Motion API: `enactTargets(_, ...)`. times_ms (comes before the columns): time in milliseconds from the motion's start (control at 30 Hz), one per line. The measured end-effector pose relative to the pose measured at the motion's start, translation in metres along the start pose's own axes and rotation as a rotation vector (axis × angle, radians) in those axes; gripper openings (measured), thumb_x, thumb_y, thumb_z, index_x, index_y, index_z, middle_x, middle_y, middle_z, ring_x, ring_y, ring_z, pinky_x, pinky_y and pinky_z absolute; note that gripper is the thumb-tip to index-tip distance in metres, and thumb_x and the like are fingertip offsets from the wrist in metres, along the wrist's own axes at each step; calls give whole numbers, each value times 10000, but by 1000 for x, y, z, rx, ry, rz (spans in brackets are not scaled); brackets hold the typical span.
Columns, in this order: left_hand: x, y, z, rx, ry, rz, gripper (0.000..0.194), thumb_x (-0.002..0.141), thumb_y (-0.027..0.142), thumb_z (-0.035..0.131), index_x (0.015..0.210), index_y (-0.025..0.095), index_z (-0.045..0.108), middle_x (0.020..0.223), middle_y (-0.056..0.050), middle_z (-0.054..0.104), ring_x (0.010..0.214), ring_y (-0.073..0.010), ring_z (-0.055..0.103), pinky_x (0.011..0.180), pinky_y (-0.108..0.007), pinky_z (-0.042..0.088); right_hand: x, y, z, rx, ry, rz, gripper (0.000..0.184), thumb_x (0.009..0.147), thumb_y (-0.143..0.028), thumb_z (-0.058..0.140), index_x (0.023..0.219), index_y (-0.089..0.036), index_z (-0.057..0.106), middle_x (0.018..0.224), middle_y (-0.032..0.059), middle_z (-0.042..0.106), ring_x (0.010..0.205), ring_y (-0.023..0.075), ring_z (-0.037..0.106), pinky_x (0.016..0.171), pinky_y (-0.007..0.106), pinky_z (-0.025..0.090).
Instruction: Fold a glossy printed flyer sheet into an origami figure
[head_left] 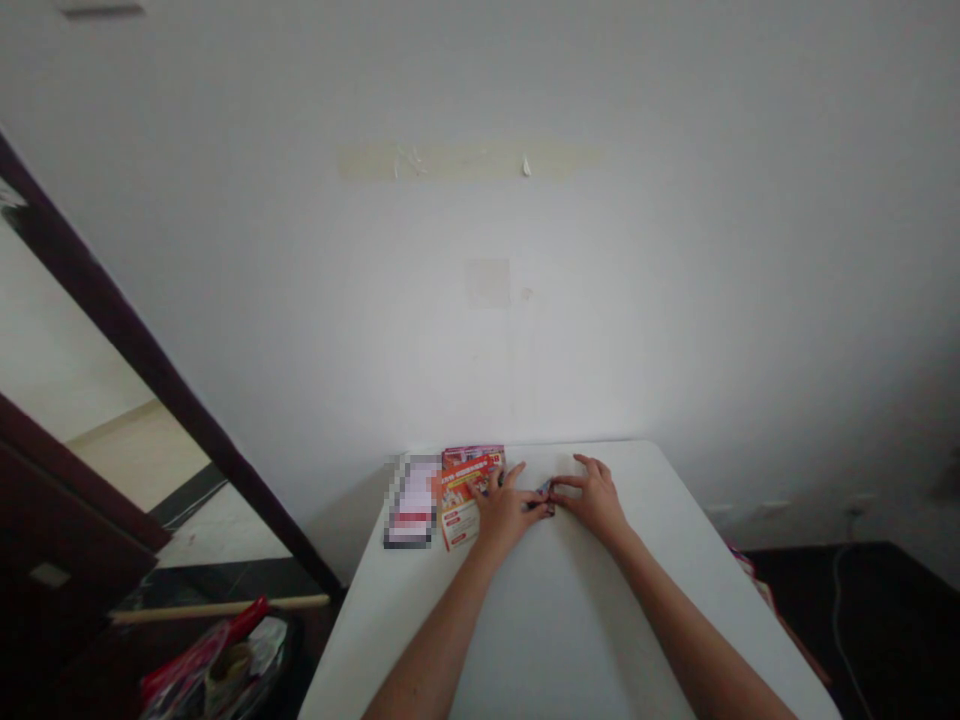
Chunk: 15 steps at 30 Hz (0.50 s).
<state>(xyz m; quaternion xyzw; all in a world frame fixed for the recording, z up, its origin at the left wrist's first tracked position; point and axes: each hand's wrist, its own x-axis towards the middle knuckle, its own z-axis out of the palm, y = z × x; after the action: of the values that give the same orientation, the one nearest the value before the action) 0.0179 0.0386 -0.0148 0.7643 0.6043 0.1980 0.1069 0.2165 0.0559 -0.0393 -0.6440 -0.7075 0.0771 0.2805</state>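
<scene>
A small folded piece of colourful printed paper (pixel 550 498) is pinched between both hands above the white table (pixel 555 620). My left hand (pixel 504 512) is closed on its left side with thumb and index finger, the other fingers spread over the edge of a printed leaflet. My right hand (pixel 598 497) pinches its right end, its remaining fingers raised. Most of the paper is hidden by the fingertips. The red, orange and white leaflet (pixel 459 520) lies partly under my left hand, overlapping a purplish printed sheet (pixel 454 455).
A blurred-out, phone-like object (pixel 411 500) lies left of the leaflets. The wall (pixel 585 350) stands right behind the table's far edge. On the floor at the lower left is a dark container (pixel 289 650) with red and white plastic bags. A cable (pixel 838 610) hangs at right.
</scene>
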Motion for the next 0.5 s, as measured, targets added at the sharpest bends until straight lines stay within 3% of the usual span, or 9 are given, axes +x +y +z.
enactTargets(300,-1,0,-1,-5,-1,-5,211,781,570,705,983,520,744,1530,116,434,1426,-387,278,1095,-796,61,-2,0,2,-56,18,-30,369,803,-535,697,1154,-422,708,1501,44,391,1392,347,302,1110,507,349)
enactTargets(500,-2,1,-4,-20,-23,-16,214,778,546,717,986,506,749,1535,113,429,1437,-381,253,1106,-781,38,-6,1,1,-24,95,-68,281,891,-435,612,1159,-434,697,1443,44,433,1347,304,364,1069,489,399)
